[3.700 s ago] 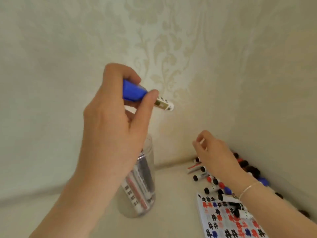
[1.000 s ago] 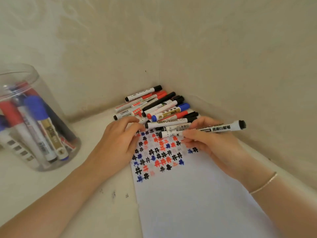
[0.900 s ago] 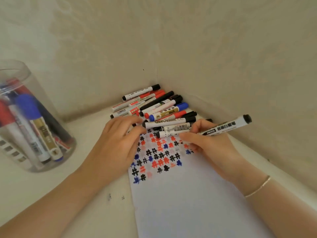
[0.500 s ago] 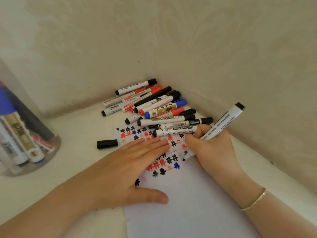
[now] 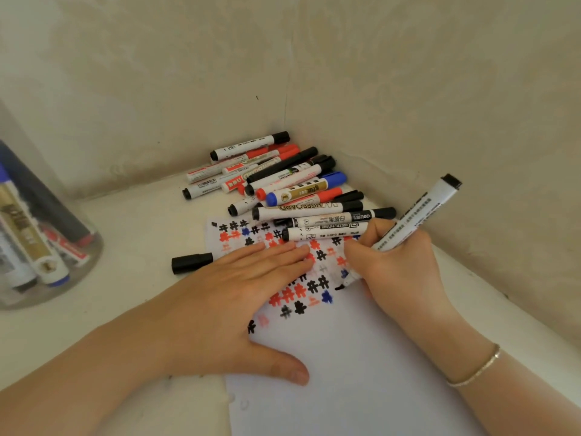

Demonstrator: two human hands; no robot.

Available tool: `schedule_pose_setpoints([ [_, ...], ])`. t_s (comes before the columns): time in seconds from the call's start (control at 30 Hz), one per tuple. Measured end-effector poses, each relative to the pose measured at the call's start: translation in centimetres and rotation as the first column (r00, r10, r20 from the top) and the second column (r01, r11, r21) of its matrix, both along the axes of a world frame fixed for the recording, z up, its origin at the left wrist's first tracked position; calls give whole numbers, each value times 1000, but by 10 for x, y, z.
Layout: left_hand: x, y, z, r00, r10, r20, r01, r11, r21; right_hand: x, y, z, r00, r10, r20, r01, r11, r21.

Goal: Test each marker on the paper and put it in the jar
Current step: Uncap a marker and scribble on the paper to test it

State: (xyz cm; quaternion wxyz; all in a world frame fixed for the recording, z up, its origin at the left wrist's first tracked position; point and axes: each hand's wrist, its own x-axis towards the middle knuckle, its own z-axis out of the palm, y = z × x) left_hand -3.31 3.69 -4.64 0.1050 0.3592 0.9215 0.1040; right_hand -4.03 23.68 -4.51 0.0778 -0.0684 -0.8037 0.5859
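My left hand (image 5: 232,297) lies flat with straight fingers on the paper (image 5: 345,357), pinning it to the surface (image 5: 132,221). My right hand (image 5: 393,265) grips an uncapped black marker (image 5: 415,215), its tip touching the paper among the coloured test marks. The black cap (image 5: 191,262) lies just left of the sheet. Farther back, capped markers (image 5: 283,184) are heaped in the corner. The jar (image 5: 37,240) stands at the left edge, holding markers.

Red, black, blue marks on white paper (image 5: 361,372)
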Motion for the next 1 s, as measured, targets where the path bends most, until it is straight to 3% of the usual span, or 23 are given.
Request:
schedule_pose_setpoints([
  [0.1,1,0,1,1000,3,8,-4,1000,13,1,-1,4,998,41,48,-39,998,-45],
  [0.3,1,1,3,1000,9,15,-9,1000,16,2,-3,1,999,21,-33,-19,998,58],
  [0.47,1,1,3,1000,11,21,-11,1000,17,2,-2,4,1000,24,12,-23,1000,-20],
  [0.63,1,0,1,1000,5,20,-6,999,42,0,-2,-1,1000,25,0,-25,998,60],
  [0.8,-1,0,-1,1000,3,-5,-3,999,47,1,-1,1,1000,-4,-11,4,1000,-17],
  [1.0,-1,0,-1,1000,-5,-1,5,999,35,-1,0,-3,999,38,-38,-36,998,56],
])
